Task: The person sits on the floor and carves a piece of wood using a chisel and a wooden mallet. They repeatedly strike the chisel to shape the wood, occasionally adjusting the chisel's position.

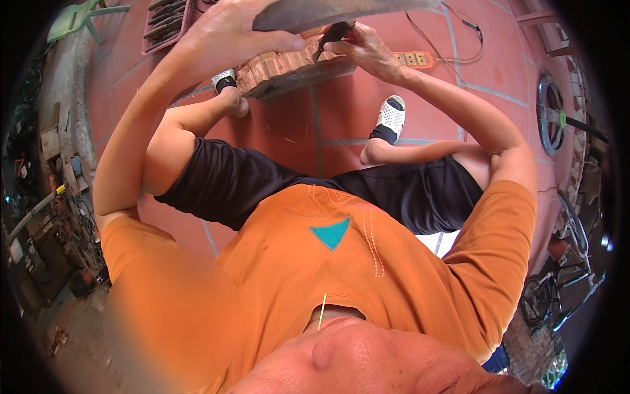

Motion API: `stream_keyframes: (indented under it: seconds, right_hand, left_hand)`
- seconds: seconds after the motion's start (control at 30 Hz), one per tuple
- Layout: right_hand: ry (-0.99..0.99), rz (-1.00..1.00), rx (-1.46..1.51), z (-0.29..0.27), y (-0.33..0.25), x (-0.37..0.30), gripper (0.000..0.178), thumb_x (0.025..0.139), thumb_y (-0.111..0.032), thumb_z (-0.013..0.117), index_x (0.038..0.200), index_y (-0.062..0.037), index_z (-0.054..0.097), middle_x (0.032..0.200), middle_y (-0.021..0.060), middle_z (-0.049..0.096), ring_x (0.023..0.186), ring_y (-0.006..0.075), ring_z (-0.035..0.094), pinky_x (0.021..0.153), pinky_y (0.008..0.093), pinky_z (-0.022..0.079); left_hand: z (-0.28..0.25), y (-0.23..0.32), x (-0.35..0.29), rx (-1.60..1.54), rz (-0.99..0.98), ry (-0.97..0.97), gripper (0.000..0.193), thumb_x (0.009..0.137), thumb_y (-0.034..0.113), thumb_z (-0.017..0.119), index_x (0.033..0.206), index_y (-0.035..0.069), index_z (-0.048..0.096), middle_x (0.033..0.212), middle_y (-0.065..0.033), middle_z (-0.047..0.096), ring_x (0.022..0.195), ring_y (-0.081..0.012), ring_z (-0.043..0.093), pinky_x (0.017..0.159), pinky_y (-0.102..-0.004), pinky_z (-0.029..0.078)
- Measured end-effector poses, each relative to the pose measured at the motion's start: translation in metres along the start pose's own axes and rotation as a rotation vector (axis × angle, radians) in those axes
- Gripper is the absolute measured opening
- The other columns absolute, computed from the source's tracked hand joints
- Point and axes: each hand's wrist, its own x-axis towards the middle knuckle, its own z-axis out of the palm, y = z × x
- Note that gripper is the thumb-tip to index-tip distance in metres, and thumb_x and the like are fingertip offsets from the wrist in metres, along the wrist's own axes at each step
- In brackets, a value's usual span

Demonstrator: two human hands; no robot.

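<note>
My left hand [239, 33] is closed at the left end of a broad grey metal blade [341, 14], which looks like a large knife. Its fingers and the knife's handle are mostly hidden, while the thumb sticks out below the blade. Between the thumb and fingers of my right hand [367, 54] is a dark, narrow piece [335, 37]. That piece stands tilted at the top of a thick wooden block [285, 73] with a rough, hacked face. The blade is just above the dark piece; whether they touch I cannot tell.
A pink plastic basket [146, 41] of long dark pieces stands at the far left, near a green plastic chair [73, 21]. Right of the block, an orange power strip [415, 60] and a cable [482, 41] lie on red floor tiles [433, 108]. My feet flank the block.
</note>
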Motion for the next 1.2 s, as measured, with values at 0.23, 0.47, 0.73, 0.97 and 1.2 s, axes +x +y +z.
stream_keyframes:
  seconds: [0.23,0.47,0.73,0.97,1.2]
  right_hand:
    - [0.038,-0.058,-0.104,0.008,-0.001,0.002,0.026,0.095,-0.019,0.073,0.116,-0.0043,0.067,0.092,0.0046,0.073,0.087,0.0114,0.065,0.08,0.0316,0.054]
    - [0.022,-0.025,0.001,0.007,0.003,0.0,0.028,0.095,-0.018,0.073,0.119,-0.0052,0.066,0.095,0.0042,0.073,0.087,0.012,0.066,0.078,0.031,0.055]
    - [0.079,0.362,0.367,-0.01,0.014,0.005,0.036,0.095,-0.019,0.075,0.125,-0.0046,0.062,0.114,0.0088,0.071,0.102,0.02,0.072,0.087,0.0358,0.062]
    - [-0.015,0.303,0.259,-0.013,0.002,0.013,0.036,0.096,-0.018,0.074,0.129,-0.0099,0.06,0.122,0.0057,0.071,0.114,0.0174,0.068,0.095,0.0354,0.059]
    - [-0.044,0.124,0.064,-0.011,0.003,0.031,0.033,0.096,-0.019,0.074,0.127,-0.0125,0.065,0.112,0.0004,0.072,0.108,0.0128,0.066,0.091,0.0297,0.057]
  left_hand:
    - [0.002,-0.015,0.007,0.176,-0.125,-0.074,0.079,0.085,0.024,0.077,0.154,0.009,0.041,0.127,-0.0262,0.065,0.112,-0.04,0.068,0.099,-0.0439,0.053]
    - [0.013,-0.009,0.005,-0.076,-0.006,0.057,0.078,0.086,0.022,0.076,0.154,0.008,0.041,0.129,-0.0268,0.065,0.116,-0.0394,0.067,0.1,-0.0434,0.052]
    - [0.006,-0.021,0.007,0.201,-0.195,-0.068,0.082,0.086,0.027,0.079,0.156,0.01,0.039,0.124,-0.0283,0.067,0.113,-0.0379,0.069,0.098,-0.0424,0.052]
    - [-0.005,-0.018,-0.014,-0.097,-0.221,0.074,0.086,0.086,0.025,0.081,0.158,0.009,0.037,0.138,-0.0206,0.063,0.126,-0.0247,0.061,0.108,-0.0339,0.045]
    - [0.003,-0.035,-0.046,-0.408,-0.284,0.245,0.078,0.087,0.021,0.076,0.157,0.011,0.043,0.119,-0.0095,0.062,0.097,-0.015,0.057,0.082,-0.028,0.047]
